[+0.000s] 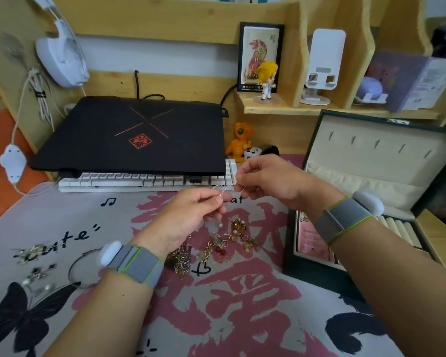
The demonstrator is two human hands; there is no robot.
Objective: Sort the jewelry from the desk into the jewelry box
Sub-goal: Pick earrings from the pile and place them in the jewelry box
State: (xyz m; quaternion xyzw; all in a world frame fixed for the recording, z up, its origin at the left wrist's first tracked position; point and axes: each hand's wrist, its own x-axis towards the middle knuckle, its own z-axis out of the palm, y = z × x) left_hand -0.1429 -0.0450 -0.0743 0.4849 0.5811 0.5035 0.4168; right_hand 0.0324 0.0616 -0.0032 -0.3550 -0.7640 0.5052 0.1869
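Note:
Both hands are raised above the desk mat, holding a thin silver chain point(220, 188) between them. My left hand point(188, 215) pinches one end, and a small pearl point(220, 224) dangles below its fingers. My right hand point(265, 179) pinches the other end. Beneath the hands lies a heap of gold earrings and beads point(232, 238). A tangle of chains point(180, 258) sits by my left wrist. The open jewelry box point(319, 276) stands at the right, its cream lid point(381, 143) upright; my right forearm crosses over it.
A silver bangle point(74, 266) and several sparkly pieces point(34, 253) lie at the mat's left. A white keyboard point(144, 180) and black closed laptop point(139, 135) sit behind the hands. An orange figure point(238, 143) and a dice point(252, 152) stand near the shelf.

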